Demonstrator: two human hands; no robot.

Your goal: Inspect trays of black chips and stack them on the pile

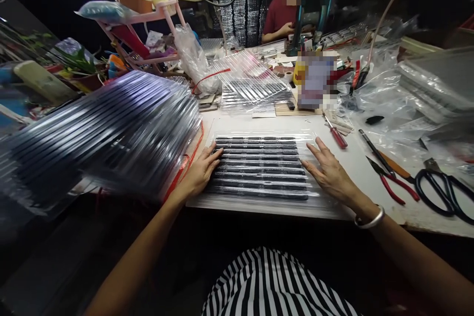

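The clear ridged tray (pixel 313 190) of dark strips (pixel 262 176) lies at twelve o'clock on the worktop (pixel 353 177), and steadying it well calls for light, even pressure from the open left hand (pixel 202 170) at its nine and open right hand (pixel 329 170) at its three.
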